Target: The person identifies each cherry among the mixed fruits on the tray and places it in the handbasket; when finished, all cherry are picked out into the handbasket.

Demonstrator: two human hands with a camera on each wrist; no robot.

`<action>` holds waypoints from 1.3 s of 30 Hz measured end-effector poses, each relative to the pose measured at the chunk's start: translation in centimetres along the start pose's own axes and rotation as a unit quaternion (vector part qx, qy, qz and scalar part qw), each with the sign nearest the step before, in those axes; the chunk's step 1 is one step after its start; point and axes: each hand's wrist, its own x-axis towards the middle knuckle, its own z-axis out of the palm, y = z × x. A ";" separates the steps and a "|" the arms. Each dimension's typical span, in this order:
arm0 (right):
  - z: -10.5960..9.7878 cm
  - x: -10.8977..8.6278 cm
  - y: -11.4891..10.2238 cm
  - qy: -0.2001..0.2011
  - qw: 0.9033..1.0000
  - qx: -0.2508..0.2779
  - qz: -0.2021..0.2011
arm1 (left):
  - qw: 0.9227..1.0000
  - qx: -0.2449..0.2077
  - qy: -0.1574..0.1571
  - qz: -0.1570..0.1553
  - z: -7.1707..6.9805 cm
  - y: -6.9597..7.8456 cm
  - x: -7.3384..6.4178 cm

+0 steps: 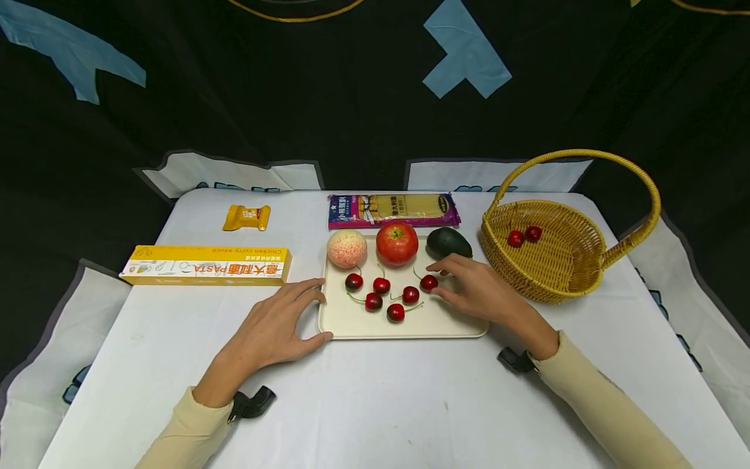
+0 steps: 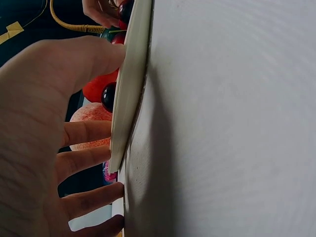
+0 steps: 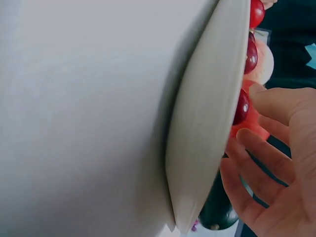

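Observation:
A cream tray point(image 1: 351, 326) lies on the table, bearing several dark red cherries point(image 1: 373, 301) with stems, a peach point(image 1: 347, 249), a red apple point(image 1: 398, 244) and an avocado point(image 1: 448, 243). My left hand point(image 1: 278, 322) is at the tray's left edge, thumb and fingers spread; in the left wrist view the thumb point(image 2: 94, 59) reaches the rim. My right hand point(image 1: 480, 286) is over the tray's right side, with thumb and forefinger on either side of the rightmost cherry point(image 1: 428, 283). The right wrist view shows these fingers point(image 3: 266, 150) loosely bent, apart from each other.
At right stands a yellow wicker basket point(image 1: 541, 260) with a tall handle and two cherries point(image 1: 524, 236) inside. Behind the tray lies a purple-edged pasta packet point(image 1: 394, 210). A yellow pasta box point(image 1: 205, 266) and a small yellow-wrapped snack point(image 1: 246, 217) lie at left.

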 end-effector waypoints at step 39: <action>-4.4 -1.0 1.8 0.062 0.997 0.020 -0.029 | 1.000 0.000 -0.004 -0.002 0.1 0.0 0.1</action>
